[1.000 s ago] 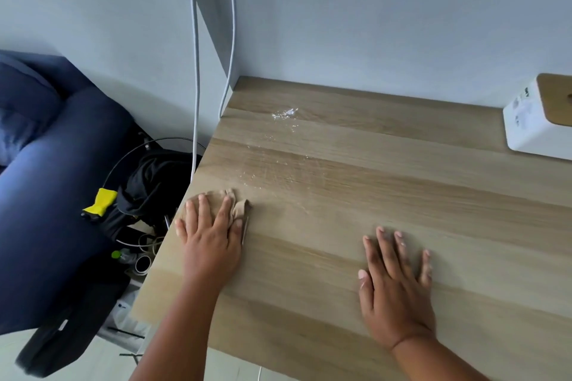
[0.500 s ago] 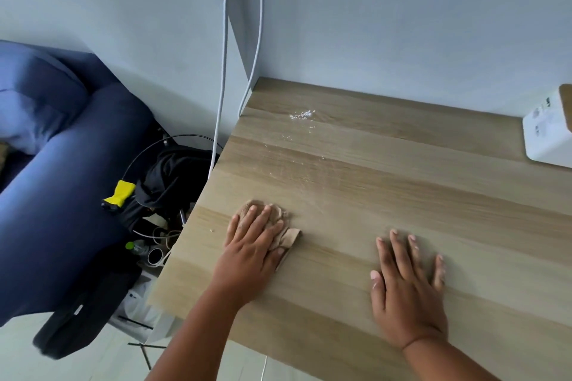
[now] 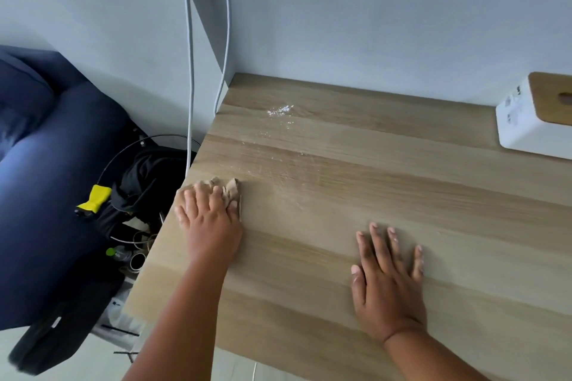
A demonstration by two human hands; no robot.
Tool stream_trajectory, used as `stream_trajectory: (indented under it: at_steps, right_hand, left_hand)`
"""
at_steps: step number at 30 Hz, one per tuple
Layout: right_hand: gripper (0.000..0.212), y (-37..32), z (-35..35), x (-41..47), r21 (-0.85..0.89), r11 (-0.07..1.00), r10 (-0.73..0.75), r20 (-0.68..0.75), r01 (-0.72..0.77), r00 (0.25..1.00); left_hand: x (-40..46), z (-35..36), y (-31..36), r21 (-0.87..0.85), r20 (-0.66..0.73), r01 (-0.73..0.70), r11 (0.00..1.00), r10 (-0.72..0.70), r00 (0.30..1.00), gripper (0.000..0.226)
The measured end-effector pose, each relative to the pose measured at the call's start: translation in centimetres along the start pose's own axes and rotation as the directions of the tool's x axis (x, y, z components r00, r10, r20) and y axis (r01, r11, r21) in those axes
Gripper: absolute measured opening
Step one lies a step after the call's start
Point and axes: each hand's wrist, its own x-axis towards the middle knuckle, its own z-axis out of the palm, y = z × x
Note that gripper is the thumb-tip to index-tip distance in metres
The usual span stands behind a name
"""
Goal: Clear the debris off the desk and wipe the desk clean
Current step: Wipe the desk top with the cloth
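Pressing a crumpled tan cloth (image 3: 228, 192) flat under spread fingers, your left hand (image 3: 208, 219) sits at the desk's (image 3: 356, 195) left edge — the wad bunched, no clear long axis, mostly hidden beneath your fingers. Half a second ago it lay further in from that edge. Your right hand (image 3: 387, 281) stays flat, fingers straight. White debris (image 3: 280, 110) remains near the back corner — fine streaks hard to trace.
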Motion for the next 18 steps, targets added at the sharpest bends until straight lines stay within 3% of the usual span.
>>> stream_trajectory:
  at_steps: [6, 9, 12, 18]
  right_hand:
    - [0.065, -0.2, -0.1, 0.0, -0.002, 1.000, 0.003, -0.013, -0.003, 1.000]
    - [0.066, -0.2, -0.4, 0.0, 0.004, 1.000, 0.011, -0.018, -0.011, 1.000]
    - [0.066, -0.4, -0.5, 0.0, 0.002, 1.000, 0.016, -0.012, -0.016, 1.000]
    - [0.066, -0.2, 0.1, 0.0, -0.008, 1.000, 0.008, -0.009, -0.008, 1.000]
  left_hand:
    - [-5.9, 1.7, 1.5, -0.002, 0.023, -0.397, 0.918, 0.397, 0.918, 0.055]
    - [-8.2, 1.8, -0.6, 0.018, 0.021, -0.495, 0.868, 0.495, 0.869, 0.055]
    - [-7.4, 0.8, -3.0, 0.015, 0.024, -0.438, 0.899, 0.438, 0.899, 0.057]
    - [-0.6, -0.4, -1.8, -0.028, -0.027, -0.179, 0.984, 0.178, 0.984, 0.059]
